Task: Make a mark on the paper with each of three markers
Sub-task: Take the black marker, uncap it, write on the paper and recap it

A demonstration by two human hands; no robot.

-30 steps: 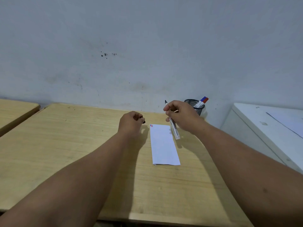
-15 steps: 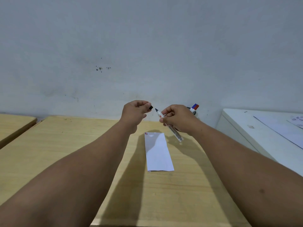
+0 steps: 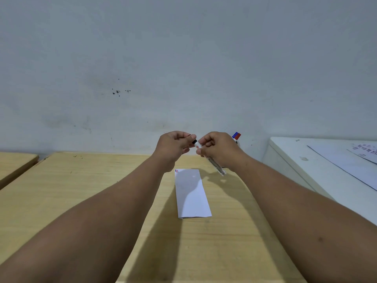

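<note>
Head-worn view, forward and down over table (image 3: 81,190)

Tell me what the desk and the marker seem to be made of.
Desk: pale wood or wood-look laminate with a matte finish; faint straight grain lines run across it, so solid wood or veneer stays open. Marker: probably smooth white plastic, a slightly glossy barrel with printed lettering.

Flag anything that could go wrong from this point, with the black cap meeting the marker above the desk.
1. The left hand pinches the black cap right at the tip of the white marker gripped by the right hand; a misaligned push could ink the fingers.
2. The paper lies loose on the desk, with neither hand touching it, so it may slide.
3. Whether a black mark exists beside the red and blue ones is too small to tell.
</note>
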